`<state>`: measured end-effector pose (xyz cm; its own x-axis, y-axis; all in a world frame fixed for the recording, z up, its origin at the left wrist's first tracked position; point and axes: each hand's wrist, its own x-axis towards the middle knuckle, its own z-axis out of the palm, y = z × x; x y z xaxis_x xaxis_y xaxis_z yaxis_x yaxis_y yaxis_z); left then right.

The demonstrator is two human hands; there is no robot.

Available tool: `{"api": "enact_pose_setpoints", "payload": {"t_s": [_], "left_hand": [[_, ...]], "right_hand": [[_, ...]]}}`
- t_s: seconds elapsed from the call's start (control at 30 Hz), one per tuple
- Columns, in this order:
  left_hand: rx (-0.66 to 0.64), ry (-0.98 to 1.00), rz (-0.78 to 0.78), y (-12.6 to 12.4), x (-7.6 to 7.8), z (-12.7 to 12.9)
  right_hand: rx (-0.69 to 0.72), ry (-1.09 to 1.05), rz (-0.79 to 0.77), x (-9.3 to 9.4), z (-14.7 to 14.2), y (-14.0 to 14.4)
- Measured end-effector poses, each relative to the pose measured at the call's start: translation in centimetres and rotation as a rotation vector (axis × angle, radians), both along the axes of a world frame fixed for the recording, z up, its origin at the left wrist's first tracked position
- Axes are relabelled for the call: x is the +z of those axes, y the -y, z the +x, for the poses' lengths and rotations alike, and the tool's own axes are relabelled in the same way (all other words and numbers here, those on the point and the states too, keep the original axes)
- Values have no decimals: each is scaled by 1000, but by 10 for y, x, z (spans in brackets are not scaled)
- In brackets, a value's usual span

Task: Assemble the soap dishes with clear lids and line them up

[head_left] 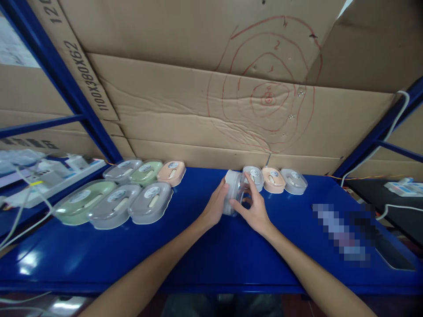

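Between my two hands, over the middle of the blue table, a grey lidded plastic box (235, 193) is tilted up on its side. My left hand (216, 204) presses against its left side, fingers partly hidden behind it. On the right, my right hand (254, 207) grips the clear side with thumb and fingers. Just behind the right hand stand a grey box (256, 178), a peach box (274, 180) and another grey box (294, 182). To the left are more lidded boxes in two rows, among them a green box (84, 202) and a peach box (171, 173).
A cardboard wall (185, 97) with red drawn rings closes off the back of the blue table (198, 259). Power strips (56, 180) and white cables lie at the left. A blurred-out item (342, 235) rests on the right, near blue frame posts.
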<state>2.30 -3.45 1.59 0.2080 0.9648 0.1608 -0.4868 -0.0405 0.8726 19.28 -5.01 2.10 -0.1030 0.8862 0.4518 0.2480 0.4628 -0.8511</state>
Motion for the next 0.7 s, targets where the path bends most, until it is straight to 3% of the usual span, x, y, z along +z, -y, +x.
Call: {"api": "enact_pose_setpoints", "payload": {"t_s": [0.3, 0.7], "left_hand": [[34, -11, -19, 4, 6, 6], [22, -93, 42, 3, 1, -4]], "right_hand": [[12, -80, -22, -6, -3, 1], [41, -29, -1, -5, 1, 0]]}}
